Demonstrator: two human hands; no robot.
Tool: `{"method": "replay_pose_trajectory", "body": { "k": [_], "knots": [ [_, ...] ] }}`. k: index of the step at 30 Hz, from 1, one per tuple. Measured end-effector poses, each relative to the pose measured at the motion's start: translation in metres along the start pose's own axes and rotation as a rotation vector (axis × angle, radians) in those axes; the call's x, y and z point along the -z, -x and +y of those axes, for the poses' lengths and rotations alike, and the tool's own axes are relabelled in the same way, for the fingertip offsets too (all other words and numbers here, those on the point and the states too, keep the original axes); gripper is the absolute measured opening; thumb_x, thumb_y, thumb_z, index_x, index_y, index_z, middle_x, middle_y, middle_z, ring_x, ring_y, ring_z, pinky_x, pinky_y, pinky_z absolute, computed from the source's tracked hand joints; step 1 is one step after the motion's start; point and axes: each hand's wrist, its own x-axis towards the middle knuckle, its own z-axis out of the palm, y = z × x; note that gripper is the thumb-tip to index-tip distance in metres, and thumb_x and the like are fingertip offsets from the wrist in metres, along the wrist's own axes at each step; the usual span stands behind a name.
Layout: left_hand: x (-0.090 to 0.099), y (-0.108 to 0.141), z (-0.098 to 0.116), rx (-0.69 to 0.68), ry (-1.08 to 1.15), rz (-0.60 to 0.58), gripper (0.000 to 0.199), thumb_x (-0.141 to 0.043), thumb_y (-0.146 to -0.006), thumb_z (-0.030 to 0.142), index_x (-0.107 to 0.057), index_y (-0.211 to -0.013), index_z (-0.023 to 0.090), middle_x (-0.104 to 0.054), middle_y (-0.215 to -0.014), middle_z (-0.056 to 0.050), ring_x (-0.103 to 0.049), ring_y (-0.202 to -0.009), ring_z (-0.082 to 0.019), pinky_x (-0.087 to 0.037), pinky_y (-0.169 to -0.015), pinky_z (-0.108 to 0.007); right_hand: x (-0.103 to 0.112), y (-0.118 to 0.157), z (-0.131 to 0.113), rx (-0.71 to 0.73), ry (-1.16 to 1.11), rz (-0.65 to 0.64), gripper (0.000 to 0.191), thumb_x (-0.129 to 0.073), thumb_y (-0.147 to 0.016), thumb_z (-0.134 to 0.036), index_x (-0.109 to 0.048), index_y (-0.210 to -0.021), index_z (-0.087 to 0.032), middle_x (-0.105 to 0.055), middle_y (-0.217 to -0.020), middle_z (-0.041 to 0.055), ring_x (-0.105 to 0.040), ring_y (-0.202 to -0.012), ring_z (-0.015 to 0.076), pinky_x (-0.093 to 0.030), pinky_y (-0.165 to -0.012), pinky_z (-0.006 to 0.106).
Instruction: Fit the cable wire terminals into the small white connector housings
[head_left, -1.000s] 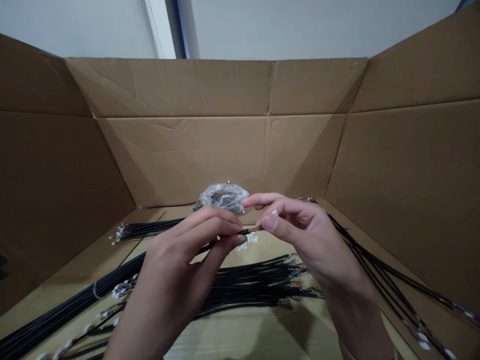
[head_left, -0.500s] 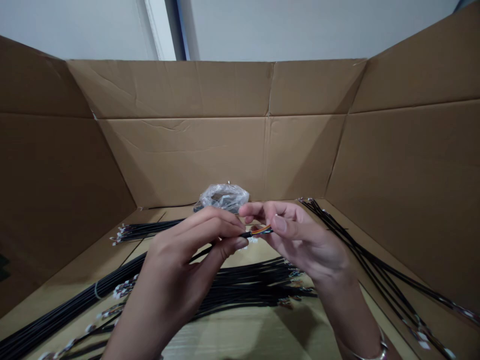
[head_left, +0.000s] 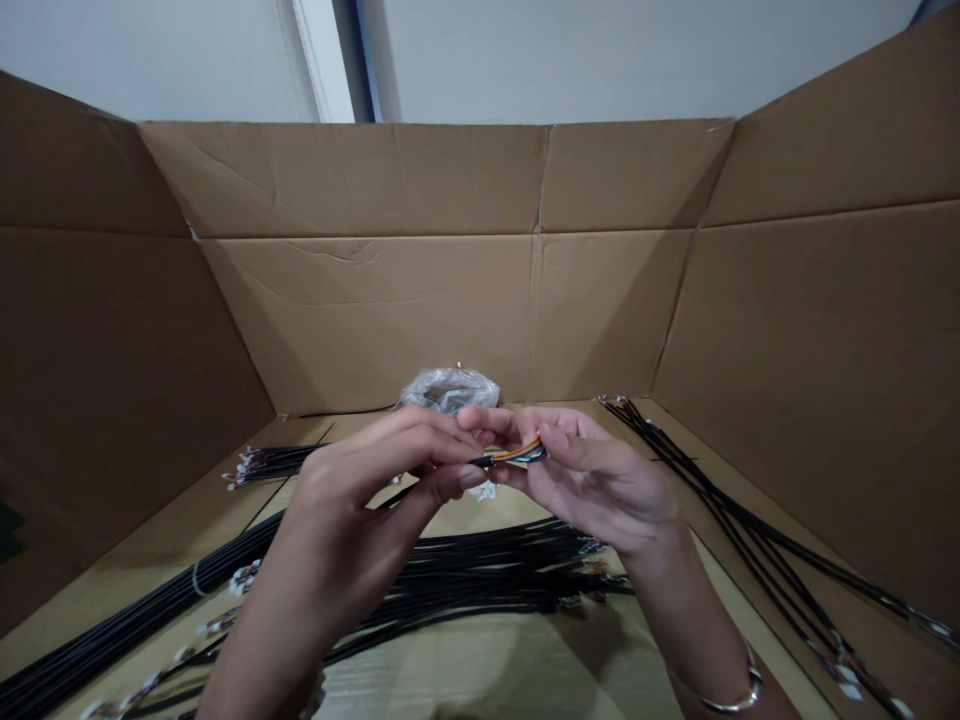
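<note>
Just two hands (head_left: 349, 530) (head_left: 600, 490), their fingers (head_left: 420, 445) clamped on one black multi-wire cable (head_left: 510, 456).

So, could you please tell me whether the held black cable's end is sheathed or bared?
Bared: its black sheath stops, and coloured wires show beyond it.

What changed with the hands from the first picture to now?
The right hand slid left toward the left hand, and now pinches more of the coloured wires at the black cable's end. The left hand kept hold of the cable. The cable bundles and plastic bag stayed put.
</note>
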Motion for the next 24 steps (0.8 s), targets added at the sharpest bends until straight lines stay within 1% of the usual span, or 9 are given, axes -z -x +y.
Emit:
{"method": "replay_pose_trajectory", "body": {
  "k": [2, 5, 7, 10, 13, 15, 18, 21, 24],
  "knots": [
    [0.000, -0.001, -0.001, -0.007, 0.024, -0.011, 0.016, -0.071, -0.093, 0.009, -0.071, -0.086, 0.024, -0.075, -0.086, 0.009, -0.071, -0.082, -0.003, -0.051, -0.081, -0.005, 0.001, -0.002, 0.001, -0.001, -0.013, 0.004, 0.023, -0.085, -0.086, -0.040, -0.084, -0.101, -0.022, -0.079, -0.117, 0.0029, -0.068, -0.106, 0.0124, -0.051, -0.092, 0.020],
    [-0.001, -0.002, -0.004, 0.001, 0.044, -0.015, 0.017, -0.071, -0.092, 0.007, -0.072, -0.086, 0.023, -0.075, -0.086, 0.008, -0.070, -0.080, -0.003, -0.051, -0.079, -0.005, 0.002, -0.003, 0.003, 0.022, -0.020, -0.003, 0.014, -0.082, -0.090, -0.037, -0.085, -0.090, -0.024, -0.080, -0.117, 0.0036, -0.068, -0.107, 0.0140, -0.051, -0.092, 0.022],
    [0.000, -0.001, -0.007, 0.015, 0.039, -0.012, 0.018, -0.070, -0.092, 0.007, -0.072, -0.086, 0.024, -0.076, -0.086, 0.008, -0.070, -0.079, -0.004, -0.052, -0.077, -0.007, 0.002, -0.002, 0.002, 0.021, -0.009, 0.018, 0.016, -0.083, -0.089, -0.038, -0.085, -0.093, -0.023, -0.079, -0.118, 0.0054, -0.068, -0.105, 0.0147, -0.052, -0.090, 0.023],
    [0.001, -0.001, -0.010, 0.040, 0.015, -0.002, 0.016, -0.072, -0.091, 0.009, -0.074, -0.086, 0.024, -0.077, -0.087, 0.005, -0.072, -0.079, -0.007, -0.055, -0.075, -0.013, 0.002, 0.000, -0.001, 0.010, 0.035, 0.075, 0.022, -0.085, -0.086, -0.037, -0.085, -0.101, -0.020, -0.080, -0.119, 0.0073, -0.069, -0.102, 0.0134, -0.051, -0.086, 0.020],
    [0.002, -0.001, -0.011, 0.062, 0.001, -0.007, 0.015, -0.071, -0.091, 0.012, -0.075, -0.085, 0.025, -0.078, -0.087, 0.003, -0.074, -0.081, -0.011, -0.056, -0.073, -0.018, 0.000, 0.004, -0.005, 0.024, 0.113, 0.133, 0.023, -0.084, -0.087, -0.036, -0.085, -0.103, -0.020, -0.081, -0.117, 0.0067, -0.070, -0.102, 0.0123, -0.051, -0.089, 0.020],
    [0.002, -0.001, -0.010, 0.068, -0.022, -0.008, 0.016, -0.070, -0.091, 0.012, -0.074, -0.083, 0.025, -0.078, -0.086, 0.003, -0.075, -0.080, -0.012, -0.056, -0.071, -0.020, -0.001, 0.006, -0.007, 0.050, 0.196, 0.207, 0.021, -0.083, -0.088, -0.035, -0.085, -0.103, -0.021, -0.082, -0.118, 0.0059, -0.070, -0.105, 0.0135, -0.050, -0.096, 0.023],
    [0.002, -0.001, -0.010, 0.043, -0.096, 0.009, 0.015, -0.070, -0.091, 0.013, -0.074, -0.082, 0.025, -0.078, -0.085, 0.002, -0.075, -0.076, -0.013, -0.056, -0.069, -0.022, -0.004, 0.010, -0.009, 0.127, 0.369, 0.343, 0.009, -0.081, -0.088, -0.032, -0.085, -0.089, -0.023, -0.081, -0.120, 0.0047, -0.071, -0.111, 0.0183, -0.050, -0.101, 0.032],
    [0.000, -0.002, -0.009, 0.005, -0.133, 0.015, 0.015, -0.068, -0.092, 0.013, -0.073, -0.083, 0.024, -0.078, -0.085, 0.001, -0.075, -0.076, -0.013, -0.055, -0.070, -0.021, -0.007, 0.012, -0.009, 0.232, 0.582, 0.456, 0.013, -0.081, -0.088, -0.032, -0.081, -0.076, -0.025, -0.080, -0.122, 0.0039, -0.070, -0.117, 0.0234, -0.047, -0.107, 0.040],
    [-0.002, -0.002, -0.008, -0.012, -0.122, 0.011, 0.017, -0.067, -0.092, 0.011, -0.072, -0.082, 0.023, -0.078, -0.083, 0.002, -0.075, -0.076, -0.011, -0.056, -0.071, -0.019, -0.009, 0.014, -0.009, 0.267, 0.700, 0.507, 0.014, -0.080, -0.088, -0.034, -0.081, -0.077, -0.025, -0.079, -0.123, 0.0045, -0.070, -0.118, 0.0261, -0.043, -0.113, 0.046]
  ]
}}
